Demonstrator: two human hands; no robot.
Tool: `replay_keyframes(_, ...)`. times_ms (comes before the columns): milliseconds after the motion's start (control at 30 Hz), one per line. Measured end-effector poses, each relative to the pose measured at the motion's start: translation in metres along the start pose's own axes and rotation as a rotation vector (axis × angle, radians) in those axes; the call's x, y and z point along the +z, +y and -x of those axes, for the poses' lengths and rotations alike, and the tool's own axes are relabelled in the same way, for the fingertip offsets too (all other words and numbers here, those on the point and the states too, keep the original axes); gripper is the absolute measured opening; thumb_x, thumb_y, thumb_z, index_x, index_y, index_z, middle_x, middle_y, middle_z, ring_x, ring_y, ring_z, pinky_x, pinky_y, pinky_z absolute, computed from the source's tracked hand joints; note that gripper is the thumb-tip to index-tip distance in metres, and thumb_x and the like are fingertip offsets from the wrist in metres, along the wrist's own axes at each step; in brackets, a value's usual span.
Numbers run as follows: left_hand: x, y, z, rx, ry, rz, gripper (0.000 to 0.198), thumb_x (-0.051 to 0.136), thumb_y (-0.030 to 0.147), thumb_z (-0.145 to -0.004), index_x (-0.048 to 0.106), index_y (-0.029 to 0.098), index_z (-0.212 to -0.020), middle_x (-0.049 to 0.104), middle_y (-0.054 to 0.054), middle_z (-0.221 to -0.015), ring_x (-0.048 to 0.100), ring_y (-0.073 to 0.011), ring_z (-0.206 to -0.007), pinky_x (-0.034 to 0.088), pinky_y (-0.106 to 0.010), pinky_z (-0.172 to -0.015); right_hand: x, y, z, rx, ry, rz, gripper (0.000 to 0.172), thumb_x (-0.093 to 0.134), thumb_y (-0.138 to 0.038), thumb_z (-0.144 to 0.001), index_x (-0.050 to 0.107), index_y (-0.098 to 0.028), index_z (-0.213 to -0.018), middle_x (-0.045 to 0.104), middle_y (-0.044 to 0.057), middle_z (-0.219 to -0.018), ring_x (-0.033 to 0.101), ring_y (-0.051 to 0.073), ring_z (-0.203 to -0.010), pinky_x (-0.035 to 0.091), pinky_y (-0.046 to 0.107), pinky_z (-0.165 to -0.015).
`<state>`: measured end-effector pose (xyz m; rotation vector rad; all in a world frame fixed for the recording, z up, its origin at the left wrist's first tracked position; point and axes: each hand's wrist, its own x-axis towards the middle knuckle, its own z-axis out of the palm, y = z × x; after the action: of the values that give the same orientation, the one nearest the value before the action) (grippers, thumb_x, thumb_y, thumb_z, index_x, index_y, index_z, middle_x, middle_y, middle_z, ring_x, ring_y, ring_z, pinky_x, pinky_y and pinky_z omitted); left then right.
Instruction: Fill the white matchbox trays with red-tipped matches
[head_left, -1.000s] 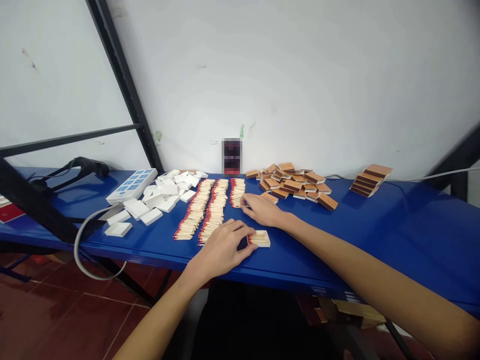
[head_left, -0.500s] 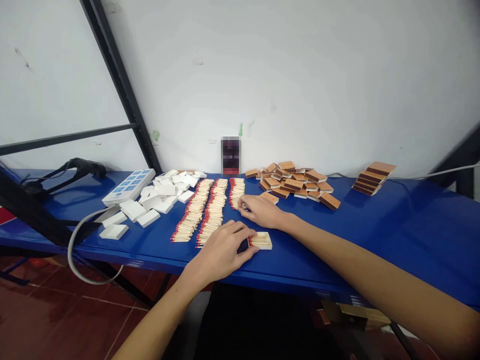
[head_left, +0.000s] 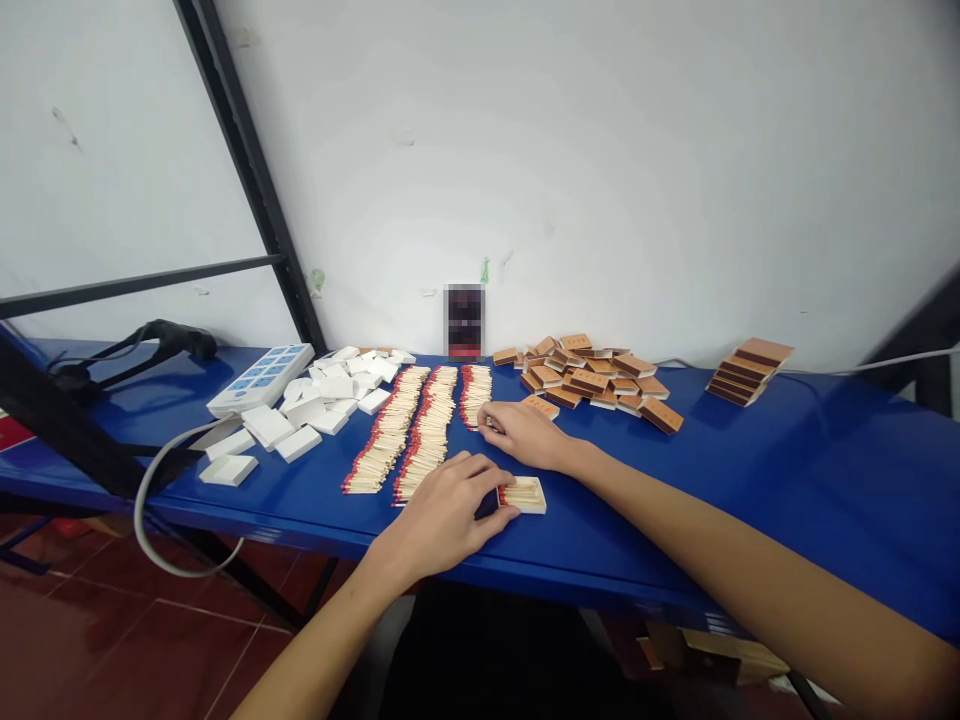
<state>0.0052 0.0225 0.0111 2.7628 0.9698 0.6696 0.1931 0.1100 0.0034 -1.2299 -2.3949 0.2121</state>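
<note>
My left hand point(head_left: 454, 512) grips the left end of a white matchbox tray point(head_left: 541, 495) between thumb and fingers, near the table's front edge. Several red-headed matches point(head_left: 521, 493) lie inside it, heads toward that hand. Just beyond, my right hand point(head_left: 521, 433) has its fingers pinched together at the near end of the short right-hand row of matches point(head_left: 475, 392). Whatever those fingertips hold is too small to make out. Two longer rows, the middle matches point(head_left: 431, 425) and the left matches point(head_left: 388, 430), spread out left of it.
White empty trays point(head_left: 304, 405) are heaped to the left, beside a white box with blue panels point(head_left: 262, 380). Brown matchbox sleeves point(head_left: 592, 372) pile up at the back right; a leaning stack of sleeves point(head_left: 750, 370) stands farther right. A dark pixelated object point(head_left: 465, 322) rests against the wall.
The camera view has shifted slightly, so the table sits a little lower in the picture. My left hand stays on the tray, and my right hand remains at the short match row.
</note>
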Motion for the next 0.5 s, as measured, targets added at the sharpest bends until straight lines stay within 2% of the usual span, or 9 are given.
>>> replay_keyframes(500,0.0000,-0.0005,0.0002,-0.001,0.021,-0.006,0.019,0.061,0.033,-0.093,0.064,0.022,-0.108,0.066,-0.003,-0.107,0.060,-0.0213,-0.101,0.050,-0.036,-0.090,-0.0018,-0.0035,0.0010,-0.014,0.025,-0.017,0.009,0.053,-0.020,-0.090,0.060,-0.018,-0.086,0.060,0.000,-0.075,0.048,0.012,-0.064,0.028,0.024,-0.060)
